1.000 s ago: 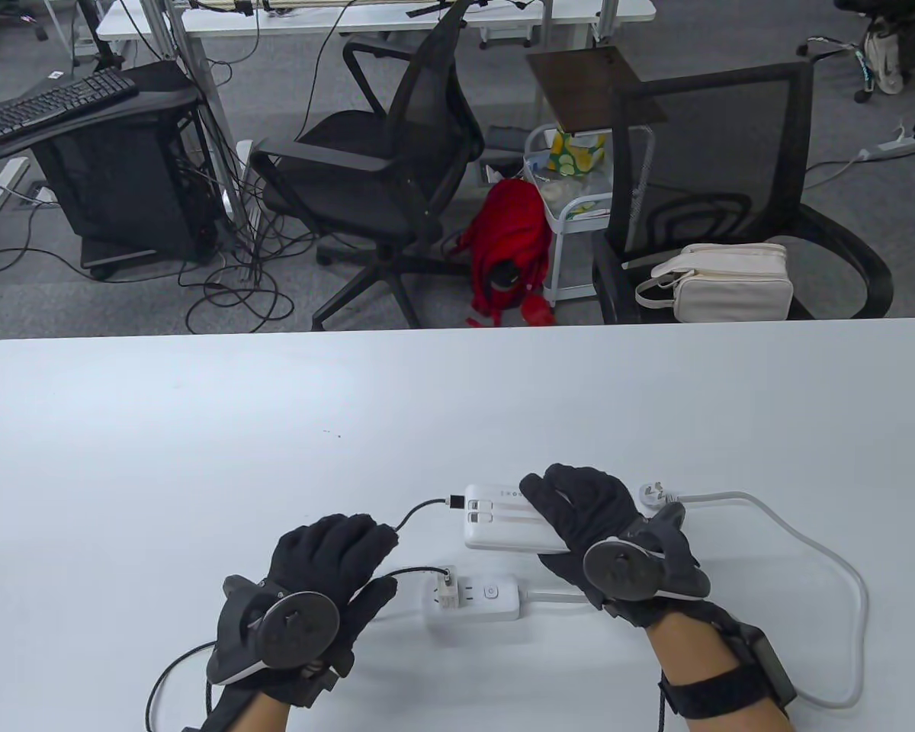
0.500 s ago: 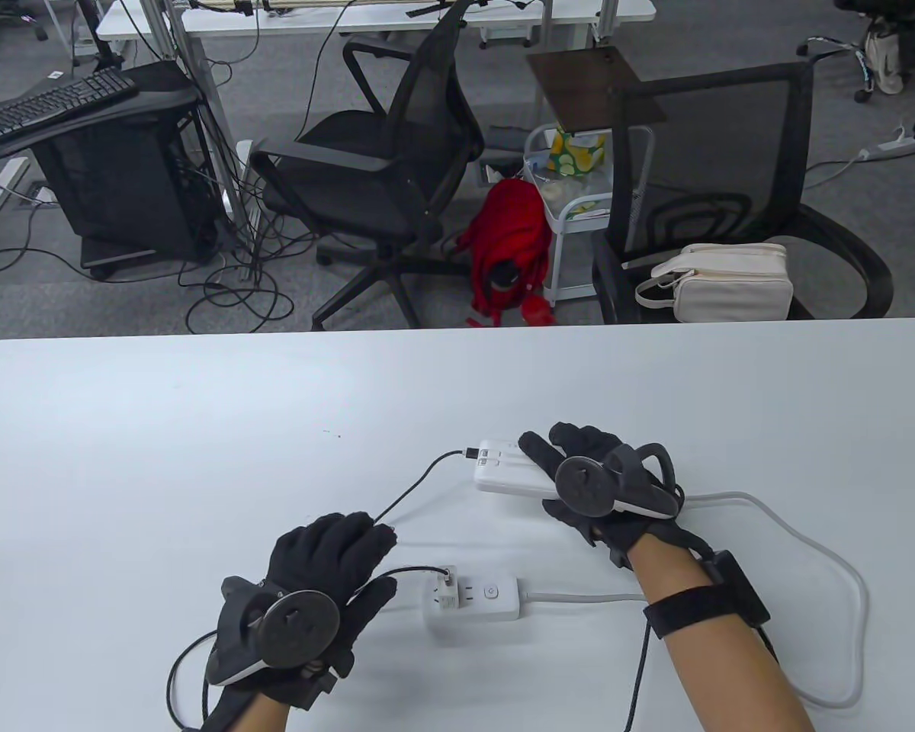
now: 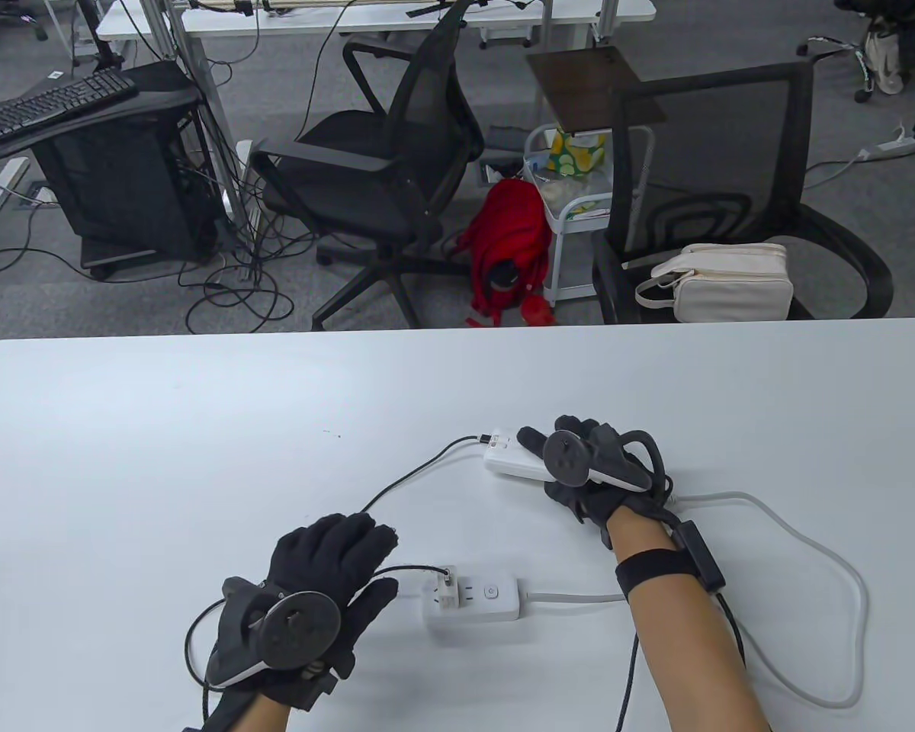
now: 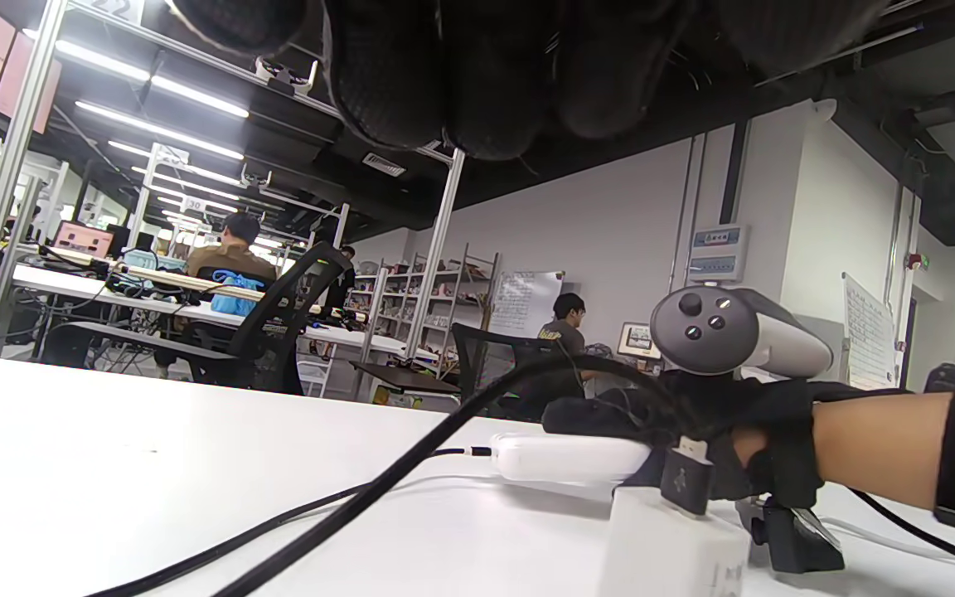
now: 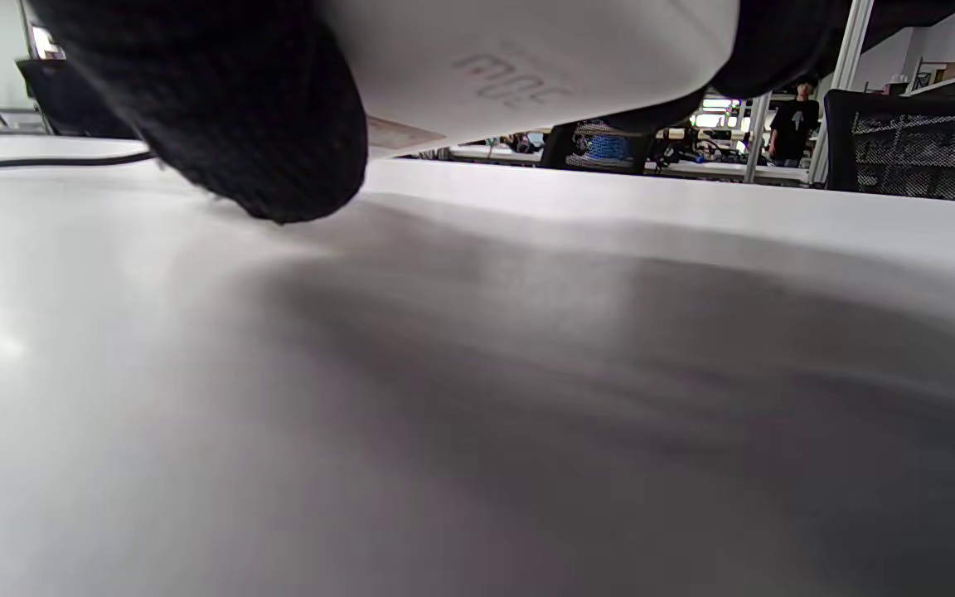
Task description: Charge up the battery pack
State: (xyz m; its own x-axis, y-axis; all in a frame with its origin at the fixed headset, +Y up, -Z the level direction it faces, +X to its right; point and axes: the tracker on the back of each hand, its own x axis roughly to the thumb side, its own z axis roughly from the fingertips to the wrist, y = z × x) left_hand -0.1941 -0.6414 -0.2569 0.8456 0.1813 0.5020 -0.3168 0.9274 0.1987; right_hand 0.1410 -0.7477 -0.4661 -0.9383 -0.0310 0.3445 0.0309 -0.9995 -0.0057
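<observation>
White rectangular plastic battery pack, black cable plugged in, sits gripped in your right hand mid-frame; your left hand rests flat, fingers released, lower left.

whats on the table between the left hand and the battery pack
In the table view, only the black cable crosses bare table from the left hand to the battery pack held by the right hand.

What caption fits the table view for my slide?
Right hand holds the cabled battery pack; left hand rests beside the power strip.
</observation>
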